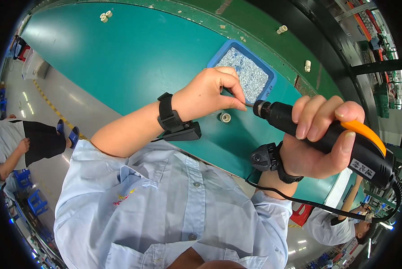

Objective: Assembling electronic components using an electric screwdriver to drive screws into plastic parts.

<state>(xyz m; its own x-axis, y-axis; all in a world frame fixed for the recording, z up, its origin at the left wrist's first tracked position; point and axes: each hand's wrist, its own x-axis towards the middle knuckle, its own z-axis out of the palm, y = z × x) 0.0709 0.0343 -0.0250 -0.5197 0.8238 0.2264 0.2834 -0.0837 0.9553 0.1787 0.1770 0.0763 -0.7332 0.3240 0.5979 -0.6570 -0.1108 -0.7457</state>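
Observation:
My right hand (pixel 305 157) is wrapped around a black electric screwdriver (pixel 280 115) with an orange lever (pixel 366 136), its nose pointing left. At the tip of the thin bit, my left hand (pixel 210 89) is closed in a pinch of thumb and forefinger. Whatever sits between those fingertips is too small and covered to make out. Just beyond my left fingers stands a blue tray (pixel 219 54) full of small silvery screws. Below the pinch, a small round cream-coloured fitting (pixel 225 117) rests on the green table, apart from both hands.
The green tabletop (pixel 120 58) stretches to the far left, with several cream fittings (pixel 104 18) there. On the darker green strip beyond lie two more, a fitting (pixel 282 29) and another fitting (pixel 307 66). The screwdriver's black cable (pixel 317 207) loops below my right forearm. Other people are at both sides.

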